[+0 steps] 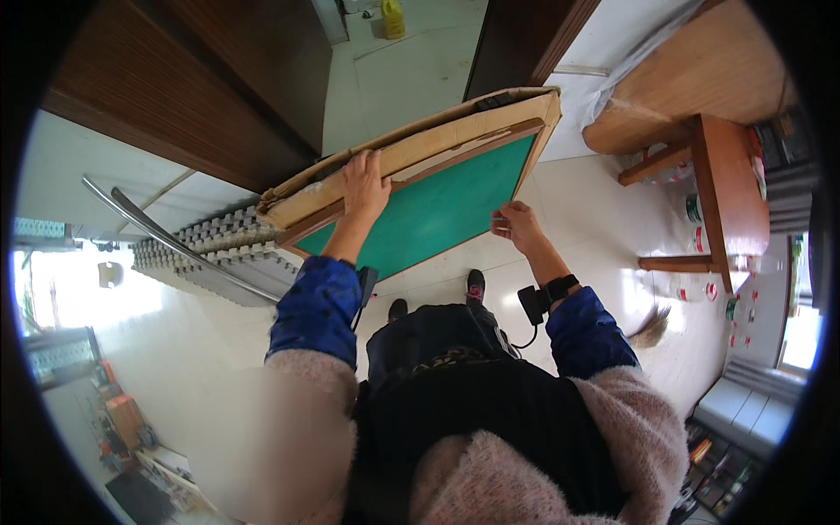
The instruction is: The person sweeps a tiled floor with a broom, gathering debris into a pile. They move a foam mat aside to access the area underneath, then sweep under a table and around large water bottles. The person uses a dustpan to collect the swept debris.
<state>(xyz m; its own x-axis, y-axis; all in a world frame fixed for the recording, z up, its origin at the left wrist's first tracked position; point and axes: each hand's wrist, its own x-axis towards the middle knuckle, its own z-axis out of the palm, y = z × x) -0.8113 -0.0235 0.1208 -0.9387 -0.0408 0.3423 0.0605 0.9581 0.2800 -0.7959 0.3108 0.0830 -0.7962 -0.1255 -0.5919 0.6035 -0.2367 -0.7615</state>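
In front of me a green board (446,197) with a thin wooden frame stands tilted. Behind it a flat cardboard carton (429,147), worn along its top, leans the same way. My left hand (363,185) is closed over the board's upper frame, its fingers reaching onto the carton. At the board's lower right edge, my right hand (521,227) has its fingers bent against the frame; the fingertips are partly hidden. Blue sleeve covers wrap both forearms, and a black strap with a small device (544,297) sits on my right wrist.
Dark brown wooden panels (201,79) flank an opening, with a yellow bottle (393,19) beyond. Grey knobbly stacked trays (227,241) and a curved metal bar (166,232) lie left. A wooden stool (713,192), plastic bottles (691,289) and broom bristles (652,327) are right.
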